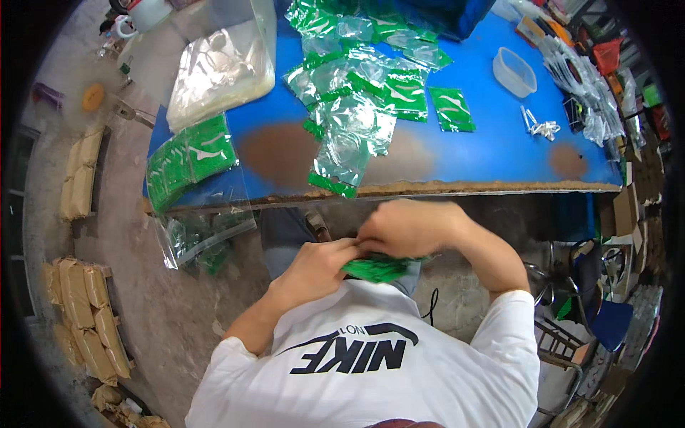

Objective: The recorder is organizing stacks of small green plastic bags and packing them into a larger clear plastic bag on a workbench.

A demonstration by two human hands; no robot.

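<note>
My left hand [314, 267] and my right hand [410, 227] meet in front of my chest, below the table's near edge. Both grip a stack of small green-topped plastic bags [378, 268], which shows between and under the fingers. Most of the stack is hidden by my hands. On the blue table [485, 153] just beyond lies a loose heap of clear bags with green headers [357, 93], spread across the middle.
A large clear bag full of green packets [189, 160] hangs over the table's left edge. A clear bin with plastic film [221, 68] stands at the back left. A small clear tub [514, 71] and white small parts [542, 128] lie right. Tan sacks [85, 307] line the floor left.
</note>
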